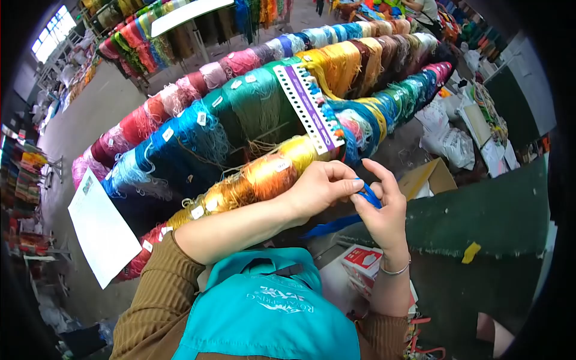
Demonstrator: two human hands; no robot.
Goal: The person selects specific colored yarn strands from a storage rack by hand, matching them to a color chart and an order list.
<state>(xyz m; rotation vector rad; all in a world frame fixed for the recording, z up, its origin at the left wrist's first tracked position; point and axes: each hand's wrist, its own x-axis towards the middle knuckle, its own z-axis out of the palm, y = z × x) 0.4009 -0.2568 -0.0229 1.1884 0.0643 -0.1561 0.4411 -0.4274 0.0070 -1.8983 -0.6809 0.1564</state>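
Observation:
My left hand [327, 187] has thumb and finger pinched on a bright blue bundle of thread [371, 195]. Close on its right, my right hand [384, 211] grips the same blue thread between thumb and fingers. A longer blue length trails down to the left below my hands. Just beyond them lies a white punched card [307, 108] with a purple stripe, resting across the racks. Small tufts of coloured thread are tied along its right edge. Yellow and orange thread skeins [273, 174] run in a row beside my left forearm.
Parallel rows of coloured skeins [252, 90] stretch across the view. A white paper sheet [102, 228] lies at their left end. On the right are a dark green surface [480, 210], an open cardboard box [429, 179], plastic bags [447, 135] and a red-and-white box [363, 264].

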